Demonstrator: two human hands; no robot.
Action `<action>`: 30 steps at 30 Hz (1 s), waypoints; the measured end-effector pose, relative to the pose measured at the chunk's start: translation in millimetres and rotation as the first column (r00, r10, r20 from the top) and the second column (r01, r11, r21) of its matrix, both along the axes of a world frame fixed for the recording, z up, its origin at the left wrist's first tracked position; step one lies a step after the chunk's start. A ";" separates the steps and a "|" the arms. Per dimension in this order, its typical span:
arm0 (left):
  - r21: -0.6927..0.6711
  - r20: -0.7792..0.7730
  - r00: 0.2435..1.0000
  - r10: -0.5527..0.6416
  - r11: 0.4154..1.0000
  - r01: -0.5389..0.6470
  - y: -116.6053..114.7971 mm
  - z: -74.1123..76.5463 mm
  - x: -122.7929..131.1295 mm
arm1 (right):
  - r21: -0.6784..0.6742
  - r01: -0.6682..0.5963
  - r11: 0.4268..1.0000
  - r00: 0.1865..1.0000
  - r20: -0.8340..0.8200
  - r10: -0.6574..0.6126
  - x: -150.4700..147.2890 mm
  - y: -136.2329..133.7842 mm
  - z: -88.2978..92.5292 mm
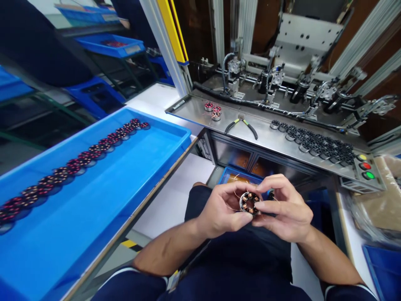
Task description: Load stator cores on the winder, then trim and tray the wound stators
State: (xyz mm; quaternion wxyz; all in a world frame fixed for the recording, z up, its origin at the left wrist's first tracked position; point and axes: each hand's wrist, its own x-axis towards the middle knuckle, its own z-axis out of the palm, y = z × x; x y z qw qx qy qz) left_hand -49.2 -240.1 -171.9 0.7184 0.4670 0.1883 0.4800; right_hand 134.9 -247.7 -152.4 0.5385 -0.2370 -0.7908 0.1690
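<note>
A small round motor stator [245, 205] with copper windings and thin loose wire ends is held up over my lap. My left hand [221, 207] grips its rim between thumb and fingers. On the other side, my right hand [283, 207] closes on the same stator, one fingertip at its centre opening. Part of the ring is hidden behind the fingers. Beyond my hands, wire cutters [241, 125] with green and black handles lie spread on the metal ledge [197, 113]. Several red-and-copper stators [216, 115] stand left of them.
Many black stator cores [319, 142] line the ledge's right side, beside a box with yellow, red and green buttons [366, 166]. A blue tray [103, 200] at left holds a row of wound stators [84, 159]. Machine fixtures [278, 79] stand behind; a person [40, 42] is at upper left.
</note>
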 end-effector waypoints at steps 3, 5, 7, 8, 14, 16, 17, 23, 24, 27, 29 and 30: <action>-0.006 0.029 0.998 -0.048 0.999 0.048 -0.3 -0.2 0.4 | 0.051 0.037 0.998 0.999 0.015 -0.038 -2.1 -1.6 1.5; 0.000 0.036 0.999 -0.036 0.999 0.036 -0.1 0.7 1.0 | 0.126 0.110 0.986 0.994 0.008 -0.112 -2.6 -5.6 -0.1; 0.024 0.037 0.999 0.011 1.000 -0.012 -0.2 2.0 2.6 | 0.227 0.198 0.954 0.978 0.013 -0.207 -2.8 -10.7 -1.8; 0.047 0.038 0.998 0.041 0.998 -0.043 -0.3 2.6 3.9 | 0.268 0.243 0.932 0.966 0.017 -0.257 -3.4 -13.4 -2.4; 0.279 0.064 0.974 0.216 0.933 -0.226 -1.4 1.6 12.3 | 0.191 0.431 0.882 0.902 -0.092 -0.421 -17.4 -27.3 -8.1; 0.334 0.073 0.965 0.252 0.906 -0.261 -1.3 -0.5 12.9 | 0.097 0.453 0.886 0.887 -0.145 -0.438 -23.8 -30.7 -11.6; 0.351 0.075 0.960 0.269 0.894 -0.278 -1.3 -1.6 12.8 | 0.054 0.455 0.889 0.882 -0.166 -0.442 -26.9 -32.2 -13.2; 0.347 0.073 0.943 0.324 0.878 -0.329 -5.1 -6.2 13.0 | -0.245 0.360 0.900 0.849 -0.315 -0.425 -43.1 -33.6 -17.3; 0.328 0.080 0.943 0.322 0.885 -0.330 -5.9 -6.4 13.5 | -0.277 0.338 0.900 0.844 -0.335 -0.420 -44.7 -32.5 -17.6; 0.267 0.087 0.950 0.300 0.912 -0.313 -7.2 -5.7 13.2 | -0.254 0.336 0.907 0.857 -0.317 -0.406 -44.2 -28.0 -18.4; 0.210 0.045 0.964 0.264 0.940 -0.267 -6.3 -5.1 10.1 | -0.187 0.352 0.917 0.879 -0.270 -0.393 -39.9 -24.7 -18.3; 0.175 0.010 0.971 0.239 0.956 -0.237 -5.3 -5.1 7.6 | -0.157 0.359 0.920 0.888 -0.246 -0.389 -36.9 -23.3 -17.9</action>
